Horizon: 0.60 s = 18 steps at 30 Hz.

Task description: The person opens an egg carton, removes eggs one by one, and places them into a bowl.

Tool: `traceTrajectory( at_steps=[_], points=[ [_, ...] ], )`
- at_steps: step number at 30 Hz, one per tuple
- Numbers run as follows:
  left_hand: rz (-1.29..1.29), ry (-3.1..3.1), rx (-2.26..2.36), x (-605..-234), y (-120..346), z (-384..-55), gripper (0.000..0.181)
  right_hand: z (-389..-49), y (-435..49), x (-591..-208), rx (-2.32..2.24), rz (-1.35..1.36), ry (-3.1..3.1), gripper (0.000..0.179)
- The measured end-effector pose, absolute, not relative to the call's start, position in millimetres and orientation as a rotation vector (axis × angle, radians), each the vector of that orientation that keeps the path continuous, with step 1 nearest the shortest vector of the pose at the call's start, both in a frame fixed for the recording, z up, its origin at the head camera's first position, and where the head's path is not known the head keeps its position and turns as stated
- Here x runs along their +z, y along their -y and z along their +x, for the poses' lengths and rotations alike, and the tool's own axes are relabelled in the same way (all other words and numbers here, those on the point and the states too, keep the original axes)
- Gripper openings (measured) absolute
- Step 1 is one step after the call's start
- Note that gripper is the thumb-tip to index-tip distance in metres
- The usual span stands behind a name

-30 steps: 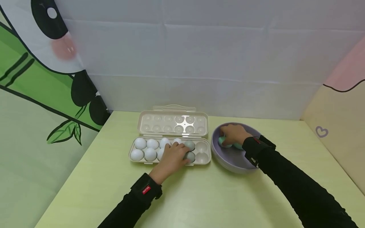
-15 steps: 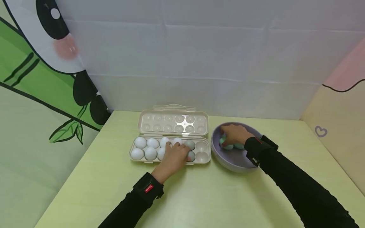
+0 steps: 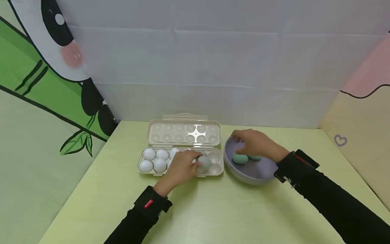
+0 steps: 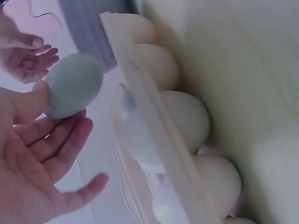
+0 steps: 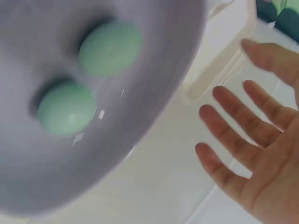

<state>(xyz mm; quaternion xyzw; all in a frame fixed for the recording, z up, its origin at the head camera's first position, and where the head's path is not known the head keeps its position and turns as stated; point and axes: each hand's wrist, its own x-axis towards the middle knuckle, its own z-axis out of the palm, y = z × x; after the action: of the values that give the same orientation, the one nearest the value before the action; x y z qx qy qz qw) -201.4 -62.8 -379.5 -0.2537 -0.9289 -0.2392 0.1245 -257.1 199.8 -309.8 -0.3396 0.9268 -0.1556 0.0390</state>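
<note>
My left hand [image 3: 181, 166] pinches a pale green egg [image 3: 204, 164] between thumb and fingers, and in the left wrist view this egg is clear of the egg carton. The egg carton [image 3: 218, 173] lies with its lid tipped back, white eggs [image 3: 159, 165] filling its left part, some hidden behind my hand. Just behind the held egg, the top of another greenish egg [image 3: 202, 153] shows in the back row. Over the purple bowl [image 3: 230, 162] my right hand [image 3: 259, 145] has its fingers spread, holding nothing. Two green eggs [image 5: 67, 109] lie on the bowl's floor.
Behind the egg compartments, the translucent carton lid [image 3: 183, 132] leans back toward the white fabric wall [image 3: 213, 61]. The bowl stands close to the carton's right end. The pale yellow table [image 3: 231, 210] extends in front of both.
My left hand has lifted the front green egg out of its hollow. My right hand has risen off the eggs in the bowl, its fingers opening.
</note>
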Motion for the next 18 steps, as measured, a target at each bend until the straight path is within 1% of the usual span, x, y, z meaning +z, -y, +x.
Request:
traceTrajectory(
  at_steps=[4,8,12,18],
  points=[
    [-0.806,2.604,-1.117,-373.3,62.1,-196.7,0.026,-233.2,-185.8,-316.0,-0.676,-1.24,-2.752,0.048],
    [-0.831,2.506,-1.453,-369.5,58.3,-190.4,0.028,-210.3,-169.7,-323.0,-0.881,-1.344,-2.677,0.06],
    [-0.765,2.455,-1.722,-367.7,53.1,-182.6,0.03,-194.7,-155.9,-330.7,-1.026,-1.418,-2.699,0.059],
    [-0.733,2.427,-1.885,-363.4,47.8,-170.4,0.031,-180.8,-150.1,-342.9,-0.951,-1.52,-2.892,0.048]
  ],
)
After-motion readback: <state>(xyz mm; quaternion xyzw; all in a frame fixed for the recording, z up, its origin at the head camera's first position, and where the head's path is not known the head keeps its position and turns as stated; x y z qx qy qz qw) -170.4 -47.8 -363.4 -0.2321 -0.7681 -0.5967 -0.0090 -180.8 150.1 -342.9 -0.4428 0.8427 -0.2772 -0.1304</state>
